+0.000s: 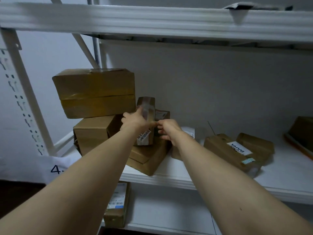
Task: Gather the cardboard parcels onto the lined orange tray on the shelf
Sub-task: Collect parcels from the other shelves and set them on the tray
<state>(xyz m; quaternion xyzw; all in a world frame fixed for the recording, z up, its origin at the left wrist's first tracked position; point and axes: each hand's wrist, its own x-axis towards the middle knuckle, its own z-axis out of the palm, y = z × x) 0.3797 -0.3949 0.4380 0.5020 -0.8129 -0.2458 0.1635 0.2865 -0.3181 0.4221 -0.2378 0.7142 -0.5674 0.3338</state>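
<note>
One small brown parcel (147, 106), glossy tape, barcode label, upright, gripped by left hand (135, 122), right hand (169, 131) beside, grip unclear

arms: both outstretched | left grip (135, 120): clasping parcel (147, 105) | right grip (169, 130): fingers loosely curled

Dim, flat light w/ bluish cast; motion blur on upper shelf beam (152, 17), wide-angle bowing at edges.

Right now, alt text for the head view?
Both hands reach into a white shelf: the left hand grips a small taped parcel beside stacked cardboard boxes; the right hand is close by. The orange tray shows at far right.
</note>
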